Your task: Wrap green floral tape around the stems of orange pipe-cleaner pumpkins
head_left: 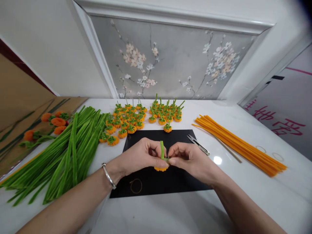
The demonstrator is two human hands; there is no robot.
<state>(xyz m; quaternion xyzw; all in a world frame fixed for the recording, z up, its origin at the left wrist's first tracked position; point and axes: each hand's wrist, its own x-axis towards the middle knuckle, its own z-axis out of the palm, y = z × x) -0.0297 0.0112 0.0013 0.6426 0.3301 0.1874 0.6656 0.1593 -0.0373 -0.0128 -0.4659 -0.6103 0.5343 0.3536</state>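
Over a black mat (146, 138), my left hand (141, 156) is closed on a small orange pipe-cleaner pumpkin (161, 169), whose scalloped lower edge shows beneath the thumb. A green pipe cleaner (162, 149) stands upright from its top, between the fingers. Close beside it, my right hand (187, 159) pinches a short green end that runs sideways from the pumpkin. The fingertips of both hands nearly meet and hide most of the pumpkin's top. A silver bangle circles my left wrist.
Several finished pumpkins (131, 129) stand in groups behind the mat. Green pipe cleaners (75, 143) are heaped at left, beside orange flowers (58, 122). Small snips (198, 144) lie at the mat's right edge. Orange pipe cleaners (239, 144) lie further right. A thin ring (136, 186) rests on the mat.
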